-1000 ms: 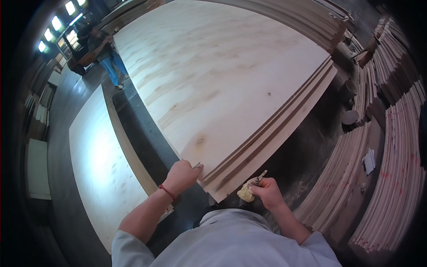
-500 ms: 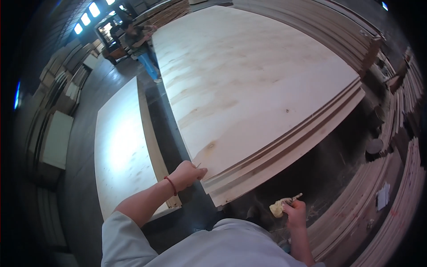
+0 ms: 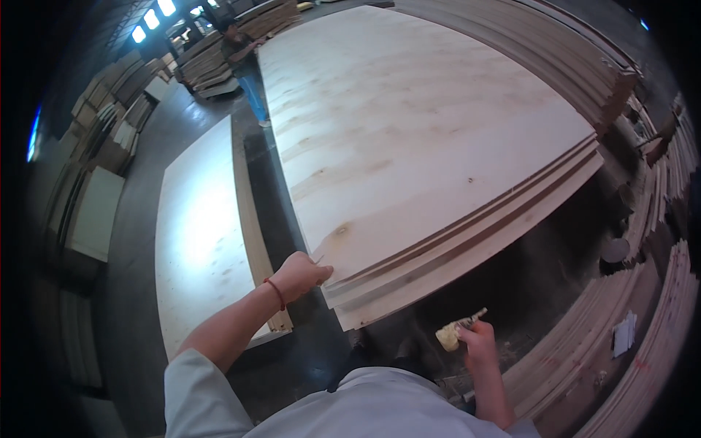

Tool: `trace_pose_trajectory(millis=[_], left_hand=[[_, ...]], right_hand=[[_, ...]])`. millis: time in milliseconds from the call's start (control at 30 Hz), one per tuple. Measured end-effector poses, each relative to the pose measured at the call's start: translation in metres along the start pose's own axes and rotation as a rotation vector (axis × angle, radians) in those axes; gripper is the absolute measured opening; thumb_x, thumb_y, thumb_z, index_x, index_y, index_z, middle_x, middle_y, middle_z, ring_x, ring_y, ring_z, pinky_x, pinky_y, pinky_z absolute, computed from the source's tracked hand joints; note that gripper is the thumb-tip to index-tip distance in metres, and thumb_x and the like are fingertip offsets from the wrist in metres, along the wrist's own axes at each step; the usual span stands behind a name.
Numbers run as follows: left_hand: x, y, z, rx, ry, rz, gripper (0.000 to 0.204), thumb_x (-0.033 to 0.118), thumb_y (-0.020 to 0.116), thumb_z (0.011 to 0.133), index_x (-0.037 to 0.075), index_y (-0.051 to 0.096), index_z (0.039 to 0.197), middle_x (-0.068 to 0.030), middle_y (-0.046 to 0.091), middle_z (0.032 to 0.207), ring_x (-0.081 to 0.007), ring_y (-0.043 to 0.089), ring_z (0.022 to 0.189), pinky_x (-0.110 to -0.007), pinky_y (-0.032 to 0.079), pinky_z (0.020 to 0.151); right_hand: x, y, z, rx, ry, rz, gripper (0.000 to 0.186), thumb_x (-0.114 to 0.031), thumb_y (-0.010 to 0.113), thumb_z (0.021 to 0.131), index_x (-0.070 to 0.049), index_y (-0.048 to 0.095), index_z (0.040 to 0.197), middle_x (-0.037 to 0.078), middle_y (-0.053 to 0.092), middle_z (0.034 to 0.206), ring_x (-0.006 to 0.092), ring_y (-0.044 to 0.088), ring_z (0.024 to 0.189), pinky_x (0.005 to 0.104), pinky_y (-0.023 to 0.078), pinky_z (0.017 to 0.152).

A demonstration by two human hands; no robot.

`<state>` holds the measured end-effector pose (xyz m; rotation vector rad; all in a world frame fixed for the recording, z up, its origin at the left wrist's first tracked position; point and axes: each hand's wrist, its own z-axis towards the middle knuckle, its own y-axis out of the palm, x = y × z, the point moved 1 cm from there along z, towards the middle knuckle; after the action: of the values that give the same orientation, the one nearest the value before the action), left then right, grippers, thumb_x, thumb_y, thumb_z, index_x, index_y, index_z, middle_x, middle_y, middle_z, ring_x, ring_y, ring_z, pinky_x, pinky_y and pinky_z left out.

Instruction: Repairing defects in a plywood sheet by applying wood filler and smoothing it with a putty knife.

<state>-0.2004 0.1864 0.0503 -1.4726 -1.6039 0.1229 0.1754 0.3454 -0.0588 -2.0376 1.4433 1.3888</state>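
Observation:
A large pale plywood sheet (image 3: pixel 416 124) lies on top of a stack, its grain blotched with brownish patches and a few knots. My left hand (image 3: pixel 303 276), a red band at its wrist, is closed on the near left corner of this sheet. A thin sliver sticks up by its fingers; I cannot make out what it is. Lower right, apart from the stack, my right hand (image 3: pixel 478 342) is closed round a small stick-like tool bearing a lump of cream-yellow putty (image 3: pixel 447 336). The far left edge is touched by a co-worker (image 3: pixel 244 69) standing beside it.
Left of a dark gap stands a lower plywood stack (image 3: pixel 197 212), brightly lit on top. Board piles (image 3: pixel 584 358) rise at the near right, and another long stack (image 3: pixel 540 62) borders the far right side. More board stacks (image 3: pixel 98 212) line the left beyond the floor aisle (image 3: pixel 139 197).
The view has shifted slightly. Both hands keep their holds, the left still at the sheet's corner. At the back left, a load of boards now shows where a forklift stood in view.

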Motion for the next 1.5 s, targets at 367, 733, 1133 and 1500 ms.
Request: trace_pose_trajectory(millis=[367, 733, 1133, 1500], left_hand=[[-0.049, 0.006, 0.017, 0.056, 0.253, 0.075, 0.053, 0.042, 0.066, 0.092, -0.006, 0.070, 0.071, -0.0186, 0.061, 0.057, -0.0307, 0.063, 0.053, -0.042, 0.051, 0.060], [-0.029, 0.013, 0.002, 0.132, 0.185, 0.471, 0.049, 0.045, 0.063, 0.093, 0.000, 0.074, 0.080, -0.0236, 0.070, 0.081, -0.0409, 0.070, 0.080, -0.050, 0.056, 0.073], [-0.015, 0.111, -0.049, 0.194, 0.154, 0.105, 0.056, 0.048, 0.060, 0.098, -0.002, 0.070, 0.073, -0.0203, 0.065, 0.064, -0.0313, 0.069, 0.062, -0.043, 0.053, 0.059], [-0.007, 0.164, -0.071, -0.157, 0.239, -1.280, 0.033, 0.031, 0.050, 0.108, -0.001, 0.060, 0.112, -0.0162, 0.074, 0.086, -0.0135, 0.059, 0.049, -0.023, 0.037, 0.041]], right_hand=[[-0.027, 0.107, 0.029, -0.110, -0.028, 0.509, 0.024, -0.004, 0.052, 0.093, 0.003, 0.063, 0.112, 0.012, 0.069, 0.107, 0.0224, 0.069, 0.098, 0.0354, 0.056, 0.090], [0.012, 0.061, 0.037, 0.073, -0.023, 0.489, 0.019, -0.009, 0.049, 0.092, -0.001, 0.061, 0.103, 0.013, 0.067, 0.099, 0.0298, 0.069, 0.091, 0.0452, 0.059, 0.081], [-0.039, -0.055, 0.062, 0.093, -0.050, 0.436, 0.021, -0.009, 0.051, 0.091, -0.001, 0.062, 0.107, 0.012, 0.068, 0.101, 0.0271, 0.070, 0.089, 0.0398, 0.059, 0.075], [-0.052, -0.081, 0.000, 0.144, -0.231, 0.315, 0.020, -0.010, 0.050, 0.094, 0.001, 0.062, 0.105, 0.012, 0.067, 0.099, 0.0276, 0.069, 0.087, 0.0392, 0.057, 0.075]])
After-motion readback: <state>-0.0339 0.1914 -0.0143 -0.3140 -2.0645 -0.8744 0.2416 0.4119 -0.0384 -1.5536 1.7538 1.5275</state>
